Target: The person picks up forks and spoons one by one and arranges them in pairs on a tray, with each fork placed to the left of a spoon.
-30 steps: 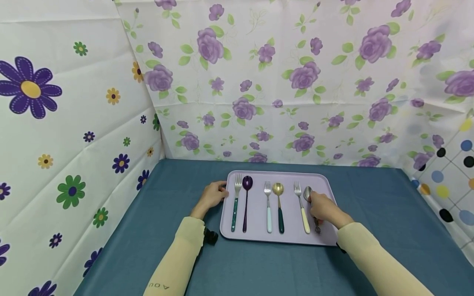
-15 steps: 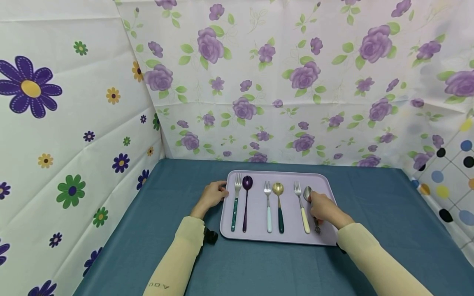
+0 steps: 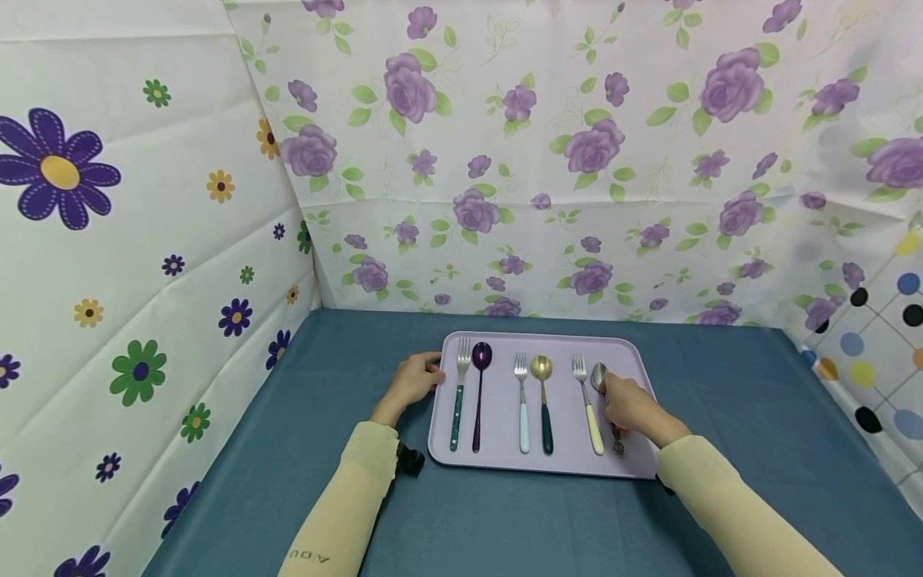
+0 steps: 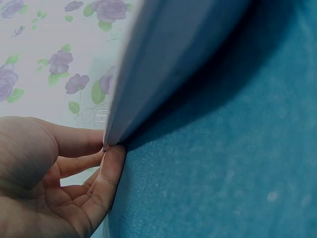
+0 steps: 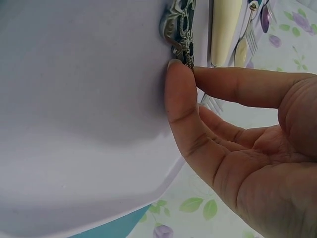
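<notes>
My right hand [image 3: 636, 406] pinches a silver spoon [image 3: 599, 375] between thumb and index finger, at the right end of a lilac tray [image 3: 501, 409]. The spoon's ornate openwork handle [image 5: 184, 34] shows in the right wrist view. My left hand [image 3: 413, 382] pinches the tray's left rim, thumb above and fingers at its underside, as the left wrist view shows. Just left of the spoon lies a fork with a cream handle [image 3: 594, 429]. Mid-tray are a fork with a pale blue handle [image 3: 524, 429] and a gold-bowled spoon with a dark green handle [image 3: 547, 429].
On the tray's left part lie a fork with a green handle [image 3: 457, 417] and a dark purple spoon [image 3: 481, 357]. A blue cloth [image 3: 288, 481] covers the table. Flower-printed sheets [image 3: 541, 160] stand behind and at the left, a dotted one [image 3: 876, 344] at the right.
</notes>
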`<state>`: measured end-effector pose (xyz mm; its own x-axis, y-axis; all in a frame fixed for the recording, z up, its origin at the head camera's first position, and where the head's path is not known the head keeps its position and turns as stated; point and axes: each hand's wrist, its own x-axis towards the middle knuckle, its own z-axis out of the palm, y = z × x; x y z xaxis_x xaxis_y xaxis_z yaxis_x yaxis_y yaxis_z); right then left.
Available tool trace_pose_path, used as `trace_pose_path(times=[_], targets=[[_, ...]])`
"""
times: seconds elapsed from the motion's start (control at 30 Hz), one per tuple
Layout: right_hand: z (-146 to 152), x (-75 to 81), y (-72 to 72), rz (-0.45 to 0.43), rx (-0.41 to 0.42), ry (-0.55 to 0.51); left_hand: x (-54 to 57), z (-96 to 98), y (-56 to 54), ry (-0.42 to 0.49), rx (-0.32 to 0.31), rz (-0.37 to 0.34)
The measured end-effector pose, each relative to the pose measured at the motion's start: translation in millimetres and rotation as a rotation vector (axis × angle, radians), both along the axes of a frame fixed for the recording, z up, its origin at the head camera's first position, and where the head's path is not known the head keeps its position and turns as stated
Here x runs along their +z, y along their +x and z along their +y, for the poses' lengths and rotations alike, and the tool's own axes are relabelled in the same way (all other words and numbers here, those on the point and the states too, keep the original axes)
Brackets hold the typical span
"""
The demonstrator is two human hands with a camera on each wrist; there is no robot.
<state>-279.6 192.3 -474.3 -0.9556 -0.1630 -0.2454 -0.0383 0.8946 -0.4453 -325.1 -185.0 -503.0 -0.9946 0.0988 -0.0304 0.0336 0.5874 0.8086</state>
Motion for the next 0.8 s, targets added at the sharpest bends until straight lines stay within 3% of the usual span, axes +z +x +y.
trace_pose_path(times=[0.6,0.7,0.8], targets=[[7,2.2,-2.3,-0.009,0.005,-0.04,0.4,-0.3,0.5,0.0,-0.003,0.001],[11,2.8,-4.9,0.047,0.019,-0.059,2.0,-3.0,0.9,-0.039,-0.014,0.019],[15,5.5,-9.0,0.155,0.067,-0.063,7.4,-5.7,0.5,-0.114,0.01,0.086]])
